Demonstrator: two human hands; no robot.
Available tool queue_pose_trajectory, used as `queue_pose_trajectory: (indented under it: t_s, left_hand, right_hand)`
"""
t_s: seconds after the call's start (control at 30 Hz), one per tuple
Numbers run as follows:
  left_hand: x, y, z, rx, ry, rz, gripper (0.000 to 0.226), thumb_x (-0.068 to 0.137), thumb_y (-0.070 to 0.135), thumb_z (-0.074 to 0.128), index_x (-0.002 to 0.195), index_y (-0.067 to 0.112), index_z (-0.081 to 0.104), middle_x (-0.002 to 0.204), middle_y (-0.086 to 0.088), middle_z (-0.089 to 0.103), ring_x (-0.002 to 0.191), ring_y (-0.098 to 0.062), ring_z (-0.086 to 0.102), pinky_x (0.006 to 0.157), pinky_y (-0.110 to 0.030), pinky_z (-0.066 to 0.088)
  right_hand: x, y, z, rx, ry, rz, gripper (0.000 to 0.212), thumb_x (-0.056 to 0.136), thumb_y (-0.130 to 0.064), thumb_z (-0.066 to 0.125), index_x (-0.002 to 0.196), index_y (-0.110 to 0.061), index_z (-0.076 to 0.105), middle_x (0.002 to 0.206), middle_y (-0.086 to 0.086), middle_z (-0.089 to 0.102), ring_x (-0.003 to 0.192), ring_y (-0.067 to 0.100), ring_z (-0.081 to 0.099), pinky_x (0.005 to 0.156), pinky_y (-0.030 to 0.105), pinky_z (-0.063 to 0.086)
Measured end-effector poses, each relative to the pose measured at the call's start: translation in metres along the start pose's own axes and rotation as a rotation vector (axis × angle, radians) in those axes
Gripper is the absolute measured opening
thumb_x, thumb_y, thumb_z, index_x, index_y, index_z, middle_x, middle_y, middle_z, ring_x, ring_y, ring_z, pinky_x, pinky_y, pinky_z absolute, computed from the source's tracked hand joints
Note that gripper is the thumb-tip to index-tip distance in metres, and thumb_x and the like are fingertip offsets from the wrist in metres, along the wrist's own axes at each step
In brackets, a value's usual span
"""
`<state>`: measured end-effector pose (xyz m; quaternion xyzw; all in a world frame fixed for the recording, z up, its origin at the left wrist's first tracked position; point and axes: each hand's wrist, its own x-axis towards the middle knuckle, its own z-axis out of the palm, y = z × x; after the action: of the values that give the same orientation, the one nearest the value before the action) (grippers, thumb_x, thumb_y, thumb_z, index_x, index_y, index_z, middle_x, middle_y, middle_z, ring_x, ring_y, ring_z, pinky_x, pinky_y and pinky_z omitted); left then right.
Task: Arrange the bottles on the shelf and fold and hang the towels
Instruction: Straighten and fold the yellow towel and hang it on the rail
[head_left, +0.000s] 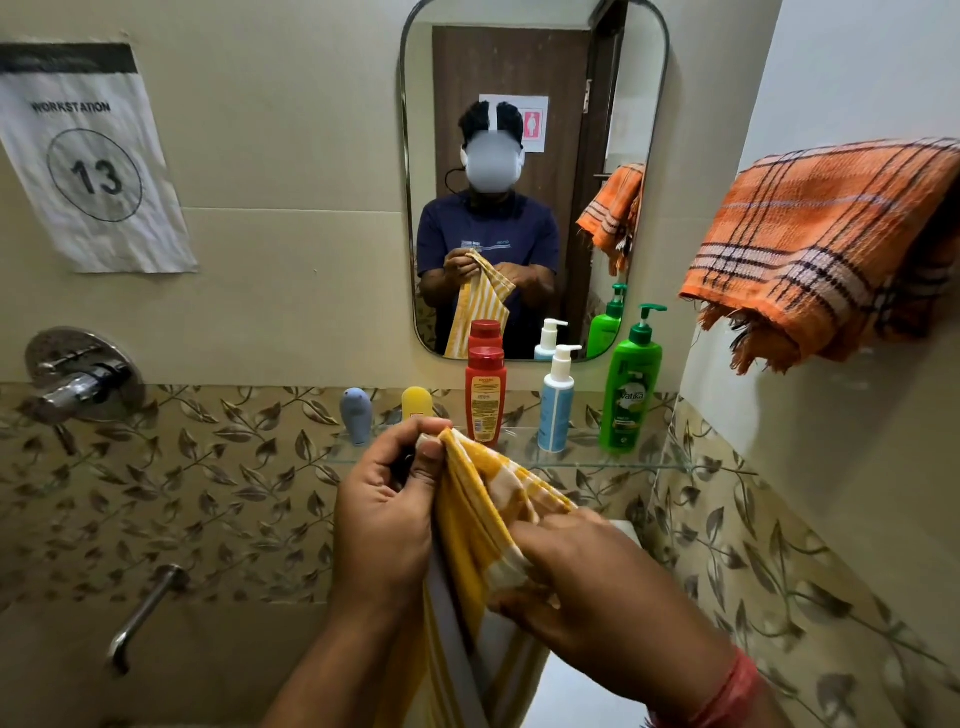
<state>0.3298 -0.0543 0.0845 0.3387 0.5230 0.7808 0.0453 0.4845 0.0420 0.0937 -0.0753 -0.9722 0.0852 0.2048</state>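
From the head camera, the person stands at a bathroom wall and holds a yellow and white striped towel (478, 525) up in front of the glass shelf (613, 460). The left hand (387, 512) pinches the top corner of the towel between thumb and curled fingers, just below the level of the shelf. The right hand (582, 577) is lower and to the right, its fingers curled around a bunched fold of the same towel. The rest of the cloth hangs straight down between the forearms and out of the bottom of the picture.

On the shelf five bottles stand upright in a row. From the left they are a small grey-blue bottle (356, 414), a yellow bottle (416, 402) partly hidden behind the left hand, a red bottle (485, 395), a white and blue pump bottle (557, 402) and a tall green pump bottle (630, 387). They are near one another but apart.

An orange checked towel (821, 244) hangs folded on the right wall, above and to the right of the shelf. A mirror (535, 78) above the shelf reflects the person, the striped towel and the bottles. A paper sign (88, 161) reading "WORKSTATION 13" is stuck to the wall at the upper left. Below it are a chrome tap handle (83, 376) and a spout (143, 616).
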Motion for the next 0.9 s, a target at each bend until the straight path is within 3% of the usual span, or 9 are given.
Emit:
queue_pose_trajectory:
  t_s: [0.07, 0.2, 0.33, 0.43, 0.57, 0.67, 0.77, 0.83, 0.9]
  left_hand:
    - [-0.001, -0.003, -0.002, 0.025, 0.003, 0.005, 0.019, 0.091, 0.036, 0.059, 0.096, 0.041, 0.076, 0.102, 0.008, 0.077, 0.098, -0.012, 0.073, 0.078, -0.02, 0.059]
    - [0.001, -0.007, -0.007, 0.034, 0.025, -0.015, 0.019, 0.09, 0.039, 0.059, 0.099, 0.041, 0.075, 0.103, 0.007, 0.077, 0.099, -0.012, 0.072, 0.083, -0.025, 0.06]
    - [0.004, -0.008, -0.012, 0.009, 0.058, -0.03, 0.019, 0.09, 0.041, 0.058, 0.1, 0.041, 0.075, 0.102, 0.005, 0.076, 0.099, -0.014, 0.072, 0.08, -0.026, 0.06]
    - [0.006, -0.006, -0.009, 0.013, 0.062, -0.003, 0.019, 0.09, 0.042, 0.058, 0.099, 0.043, 0.075, 0.101, 0.008, 0.076, 0.097, -0.01, 0.072, 0.076, -0.019, 0.058]
    - [0.013, 0.0, -0.004, -0.021, 0.084, 0.0, 0.019, 0.09, 0.043, 0.058, 0.098, 0.052, 0.073, 0.102, 0.013, 0.076, 0.099, -0.008, 0.072, 0.076, -0.019, 0.058]
    - [0.025, 0.011, 0.005, -0.045, 0.07, -0.015, 0.019, 0.093, 0.04, 0.058, 0.096, 0.049, 0.073, 0.097, 0.012, 0.077, 0.093, -0.009, 0.072, 0.075, -0.023, 0.059]
    - [0.035, 0.021, 0.014, -0.079, 0.09, -0.021, 0.019, 0.101, 0.021, 0.057, 0.097, 0.031, 0.073, 0.088, 0.01, 0.077, 0.084, -0.008, 0.071, 0.075, -0.028, 0.06]
    - [0.035, 0.026, 0.016, -0.068, 0.063, 0.011, 0.014, 0.097, 0.03, 0.058, 0.099, 0.032, 0.072, 0.092, 0.01, 0.078, 0.086, -0.006, 0.072, 0.07, -0.023, 0.059]
    - [0.033, 0.029, 0.016, -0.065, 0.026, 0.054, 0.016, 0.093, 0.038, 0.057, 0.099, 0.037, 0.072, 0.098, 0.007, 0.078, 0.093, -0.01, 0.073, 0.073, -0.022, 0.059]
  right_hand:
    - [-0.003, 0.0, -0.013, -0.089, -0.022, -0.023, 0.026, 0.083, -0.063, 0.051, 0.092, -0.038, 0.053, 0.081, -0.023, 0.052, 0.081, -0.001, 0.032, 0.073, 0.018, 0.026]
    - [-0.007, 0.009, -0.037, -0.236, -0.11, -0.006, 0.035, 0.077, -0.069, 0.048, 0.095, -0.044, 0.064, 0.09, -0.027, 0.053, 0.092, 0.004, 0.033, 0.089, 0.035, 0.03]
    - [-0.012, 0.02, -0.058, -0.387, -0.061, 0.116, 0.043, 0.071, -0.075, 0.044, 0.089, -0.043, 0.067, 0.103, -0.019, 0.038, 0.099, 0.008, 0.034, 0.079, 0.03, 0.038]
    - [-0.012, 0.027, -0.062, -0.218, -0.039, 0.132, 0.032, 0.077, -0.067, 0.048, 0.09, -0.041, 0.061, 0.103, -0.027, 0.043, 0.092, 0.0, 0.046, 0.07, 0.017, 0.044]
    - [-0.011, 0.019, -0.067, 0.287, 0.201, 0.133, 0.022, 0.081, -0.051, 0.064, 0.083, -0.029, 0.063, 0.079, -0.011, 0.064, 0.076, 0.01, 0.063, 0.061, 0.032, 0.055]
    - [-0.006, -0.007, -0.07, 0.625, 0.362, 0.06, 0.015, 0.087, -0.039, 0.069, 0.091, -0.025, 0.063, 0.084, -0.002, 0.069, 0.077, 0.018, 0.07, 0.063, 0.04, 0.06]
    - [0.007, -0.022, -0.081, 0.303, 0.371, -0.062, 0.012, 0.087, -0.03, 0.071, 0.096, -0.027, 0.064, 0.083, -0.009, 0.067, 0.074, 0.012, 0.066, 0.061, 0.033, 0.055]
    - [0.013, -0.012, -0.095, 0.128, 0.566, 0.031, 0.012, 0.089, -0.02, 0.072, 0.099, -0.021, 0.065, 0.086, -0.006, 0.068, 0.075, 0.011, 0.065, 0.063, 0.033, 0.052]
    - [0.011, -0.003, -0.104, 0.184, 0.639, 0.109, 0.014, 0.09, -0.019, 0.071, 0.101, -0.021, 0.062, 0.088, -0.005, 0.068, 0.078, 0.012, 0.068, 0.063, 0.029, 0.054]
